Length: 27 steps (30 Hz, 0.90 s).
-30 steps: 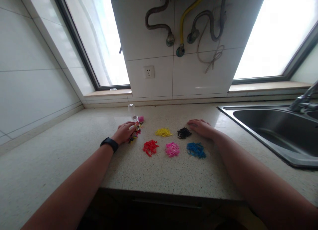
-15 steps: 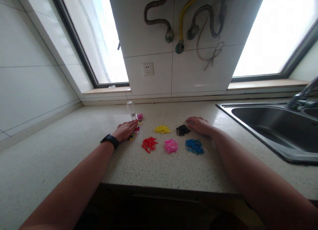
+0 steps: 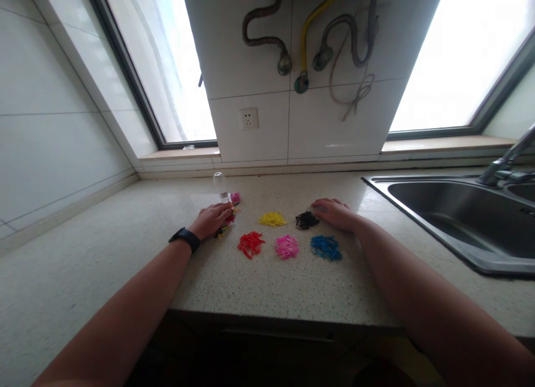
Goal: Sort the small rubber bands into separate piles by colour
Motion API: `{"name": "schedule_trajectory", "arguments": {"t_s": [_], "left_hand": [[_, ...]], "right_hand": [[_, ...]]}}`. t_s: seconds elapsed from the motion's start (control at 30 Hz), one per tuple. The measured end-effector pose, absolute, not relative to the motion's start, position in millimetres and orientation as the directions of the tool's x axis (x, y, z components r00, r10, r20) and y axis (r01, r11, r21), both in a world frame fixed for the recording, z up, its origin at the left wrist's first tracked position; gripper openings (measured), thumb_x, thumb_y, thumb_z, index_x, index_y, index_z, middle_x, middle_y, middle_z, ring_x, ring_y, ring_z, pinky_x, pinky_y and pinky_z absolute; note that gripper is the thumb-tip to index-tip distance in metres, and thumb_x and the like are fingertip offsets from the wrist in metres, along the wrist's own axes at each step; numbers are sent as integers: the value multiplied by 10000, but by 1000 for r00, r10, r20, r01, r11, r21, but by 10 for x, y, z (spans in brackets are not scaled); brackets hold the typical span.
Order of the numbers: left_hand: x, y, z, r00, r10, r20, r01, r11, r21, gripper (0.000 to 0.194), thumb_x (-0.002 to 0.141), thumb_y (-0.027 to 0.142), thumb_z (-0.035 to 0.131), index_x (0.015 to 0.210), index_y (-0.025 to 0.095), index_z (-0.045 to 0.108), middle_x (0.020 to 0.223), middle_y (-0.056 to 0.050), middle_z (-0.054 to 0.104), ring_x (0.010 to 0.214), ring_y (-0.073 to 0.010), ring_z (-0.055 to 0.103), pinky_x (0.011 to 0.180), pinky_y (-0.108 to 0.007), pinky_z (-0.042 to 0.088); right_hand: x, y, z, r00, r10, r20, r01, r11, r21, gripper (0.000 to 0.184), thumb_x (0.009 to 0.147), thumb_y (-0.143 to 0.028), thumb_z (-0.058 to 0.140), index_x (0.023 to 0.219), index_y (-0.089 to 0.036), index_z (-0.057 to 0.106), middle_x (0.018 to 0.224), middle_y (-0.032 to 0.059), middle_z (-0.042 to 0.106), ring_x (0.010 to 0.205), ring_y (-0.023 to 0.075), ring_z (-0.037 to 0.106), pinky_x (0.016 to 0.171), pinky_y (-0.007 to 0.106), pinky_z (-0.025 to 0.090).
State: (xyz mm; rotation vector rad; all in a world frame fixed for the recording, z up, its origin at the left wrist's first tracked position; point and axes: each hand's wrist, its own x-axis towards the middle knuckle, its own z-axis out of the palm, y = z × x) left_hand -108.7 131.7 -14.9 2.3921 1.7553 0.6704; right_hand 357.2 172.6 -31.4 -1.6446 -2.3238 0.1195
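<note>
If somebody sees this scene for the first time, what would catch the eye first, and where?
Probably the colours on the pale counter: red pile, pink pile and blue pile in front, yellow pile and black pile behind. Next, on either side, the left hand covers part of a mixed-colour heap, and the right hand rests beside the black pile.

Shows no readable lettering, brand, number or sign. Carries a small mark (image 3: 224,196) on the clear container (image 3: 218,182), below and left of the wall socket (image 3: 249,118), too tiny to decipher. Gives nothing legible on the black wristband (image 3: 185,239), farther below and left of that socket.
</note>
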Motion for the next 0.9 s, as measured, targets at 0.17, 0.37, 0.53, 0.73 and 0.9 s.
{"name": "schedule_trajectory", "arguments": {"t_s": [0.17,0.37,0.53,0.73,0.9], "left_hand": [[-1118,1322,-146,179,913,366,853,-330,405,415,975,392,473,1251,202,719,1288,-92,712,1179,-255,665,1048,-367,475],[-1184,1338,-160,110,924,366,817,-294,496,330,900,379,587,1099,205,785,1030,-81,795,933,-245,743,905,-355,547],[-1179,1295,-135,118,928,354,786,-306,538,337,844,437,654,1036,192,785,1005,-75,797,916,-241,743,899,-357,550],[-1172,1239,-130,154,924,350,754,-339,563,339,829,457,666,1015,192,769,1000,-72,790,879,-224,723,859,-351,547],[-1166,1214,-129,175,920,352,700,-367,612,355,855,435,649,1096,185,721,1039,-76,781,931,-215,724,859,-347,551]], "right_hand": [[3581,1722,-308,-309,936,166,909,342,-239,443,938,-516,469,1310,-335,627,1479,45,570,1384,373,441,1135,638,307],[3592,1713,-301,-320,932,169,908,353,-227,464,935,-536,472,1324,-333,622,1488,47,562,1392,355,446,1161,597,298],[3593,1702,-290,-324,931,169,906,357,-228,469,942,-550,467,1316,-320,630,1467,54,580,1380,343,462,1160,562,316],[3617,1724,-307,-335,925,177,900,370,-230,465,940,-550,471,1308,-318,634,1454,53,593,1369,339,473,1147,544,339],[3640,1751,-338,-343,919,194,896,382,-227,464,933,-537,479,1309,-313,634,1442,64,603,1362,340,482,1131,537,366]]}}
